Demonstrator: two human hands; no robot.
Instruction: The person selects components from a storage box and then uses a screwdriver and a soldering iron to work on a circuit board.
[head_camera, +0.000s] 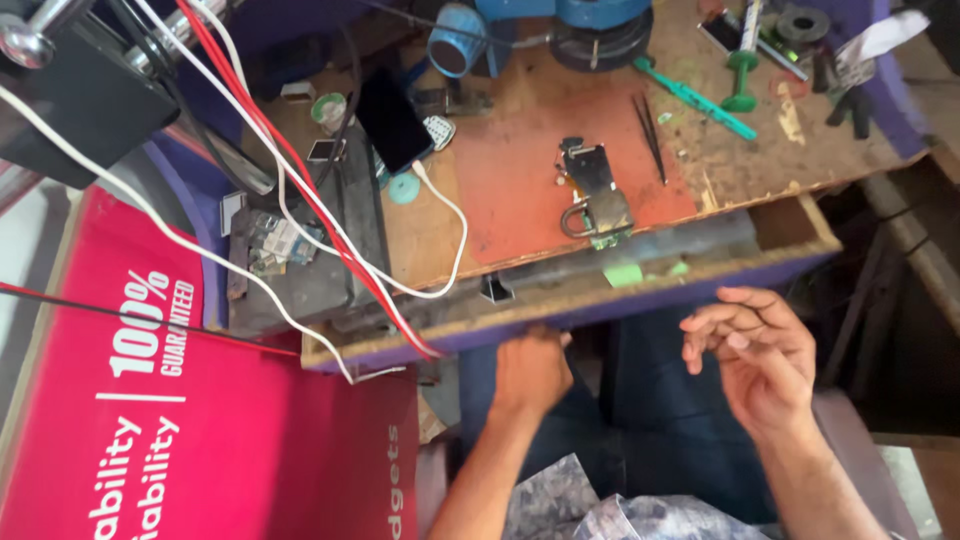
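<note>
- The left hand (530, 372) is pressed up against the front edge of the drawer (560, 312) that sits pulled out under the wooden workbench (520, 130); its fingers curl under the lip, so what they close on, if anything, cannot be told from this view.
- The right hand (755, 350) hangs free in the air just in front of the drawer's right end, fingers half bent and loosely spread, with nothing in it.
- The drawer is open toward the person's lap, and a green scrap (622, 273) and a small black clip (495, 289) lie along its rim.
- My judgement: if the drawer is to be moved, a pull or push from the left hand alone may skew it, so bringing the right hand onto the front edge as well would keep it square.
- White and red cables (330, 235) drape over the drawer's left corner; they look likely to snag or pinch, so lifting them aside would be wise.
- On the red mat (520, 190) above, a dismantled phone part (592, 190) lies close to the bench edge, with black tweezers (650, 135) beside it; a jolt could shake these, so slow, even movement suits best.
- A black phone (392, 118) rests on the bench near the cables.
</note>
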